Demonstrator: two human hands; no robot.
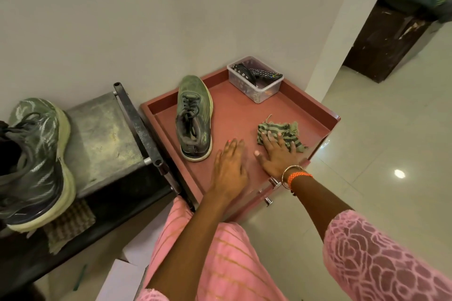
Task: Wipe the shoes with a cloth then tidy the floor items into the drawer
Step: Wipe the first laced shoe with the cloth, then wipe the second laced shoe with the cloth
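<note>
Cloth, green-striped and frayed (281,132), lies on the red rimmed cabinet top (234,115), right of the green lace-up shoe (194,118). My right hand (278,154) presses it flat-fingered, probably to gather it for wiping; my left hand (231,166) rests open between them, holding nothing.

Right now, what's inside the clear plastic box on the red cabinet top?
Inside the clear plastic box: a black remote control leaning on the rim, and a dark patterned item beside it. Small bits show through the wall near the bottom; what they are cannot be told.
</note>
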